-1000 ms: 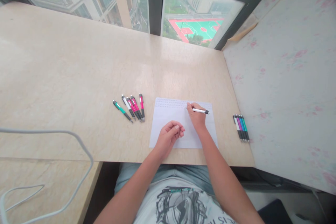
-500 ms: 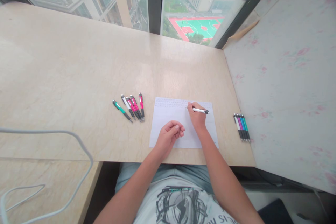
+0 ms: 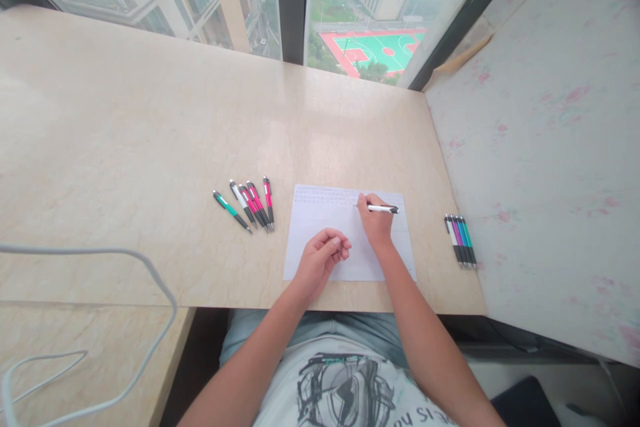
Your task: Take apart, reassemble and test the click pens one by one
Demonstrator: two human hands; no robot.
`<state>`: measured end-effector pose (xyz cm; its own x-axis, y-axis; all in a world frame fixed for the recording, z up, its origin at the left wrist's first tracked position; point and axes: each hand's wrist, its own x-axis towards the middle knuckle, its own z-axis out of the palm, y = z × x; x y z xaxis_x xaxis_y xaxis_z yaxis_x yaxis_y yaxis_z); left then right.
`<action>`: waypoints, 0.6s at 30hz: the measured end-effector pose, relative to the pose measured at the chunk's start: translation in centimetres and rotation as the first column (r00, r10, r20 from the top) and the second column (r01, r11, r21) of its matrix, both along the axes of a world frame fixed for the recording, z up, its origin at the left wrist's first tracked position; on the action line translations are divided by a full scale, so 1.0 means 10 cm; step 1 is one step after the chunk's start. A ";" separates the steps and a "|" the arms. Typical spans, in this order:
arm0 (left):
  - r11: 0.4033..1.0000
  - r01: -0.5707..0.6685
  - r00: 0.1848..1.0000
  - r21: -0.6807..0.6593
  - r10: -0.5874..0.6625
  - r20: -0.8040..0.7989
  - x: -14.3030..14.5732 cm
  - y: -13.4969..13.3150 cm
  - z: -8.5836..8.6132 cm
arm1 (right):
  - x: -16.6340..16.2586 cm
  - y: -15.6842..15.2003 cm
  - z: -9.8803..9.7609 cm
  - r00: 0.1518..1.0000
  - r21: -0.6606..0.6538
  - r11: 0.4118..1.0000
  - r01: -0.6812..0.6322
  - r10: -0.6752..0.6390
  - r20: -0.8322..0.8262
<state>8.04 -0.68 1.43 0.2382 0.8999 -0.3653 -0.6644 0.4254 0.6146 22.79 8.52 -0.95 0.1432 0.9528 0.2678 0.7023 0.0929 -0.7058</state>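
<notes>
A white pen with a black end [image 3: 385,209] is gripped in my right hand [image 3: 375,220], its tip down on the sheet of paper [image 3: 300,253]. Several rows of small handwriting run along the top of that white sheet. On its lower middle part rests my left hand [image 3: 323,257], loosely closed, the thumb against the curled fingers and nothing visible in it. Left of the sheet lie several loose pens: a green pen [image 3: 231,211], a white pen [image 3: 242,202] and pink pens [image 3: 269,200], all with black grips.
Several more pens [image 3: 461,240] lie side by side near the right wall [image 3: 545,167]. A grey-white cable [image 3: 163,283] loops over the left side of the beige table [image 3: 150,127]. Windows stand along the far edge. The table's front edge is close to my body.
The rear end of the pen in my right hand has tipped slightly upward. My left hand keeps its place on the paper, and the view has shifted very slightly.
</notes>
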 end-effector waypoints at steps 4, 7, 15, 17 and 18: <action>1.000 -0.002 1.000 0.007 0.002 -0.003 0.01 -0.01 0.00 | 0.04 0.00 -0.01 0.993 -0.015 0.999 0.040 -0.042 -0.108; 1.000 0.001 1.000 0.005 -0.001 -0.004 0.00 -0.01 -0.01 | 0.07 -0.01 0.02 0.964 -0.044 0.995 0.090 -0.098 -0.245; 1.000 -0.002 1.000 0.005 0.002 0.001 0.00 0.00 -0.03 | 0.11 -0.01 0.14 0.943 0.027 0.999 -0.017 0.025 -0.332; 1.000 -0.006 1.000 0.004 0.006 0.002 0.00 0.00 -0.03 | 0.15 -0.05 0.17 0.907 -0.035 0.997 -0.063 0.043 -0.418; 1.000 -0.005 1.000 0.002 0.005 0.000 0.00 0.00 -0.03 | 0.17 -0.08 0.19 0.881 -0.081 0.993 -0.084 0.036 -0.471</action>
<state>8.05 -0.69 1.17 0.2342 0.9015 -0.3639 -0.6666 0.4213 0.6149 24.52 7.71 0.95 0.1710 0.9811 0.0909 0.2827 0.0395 -0.9584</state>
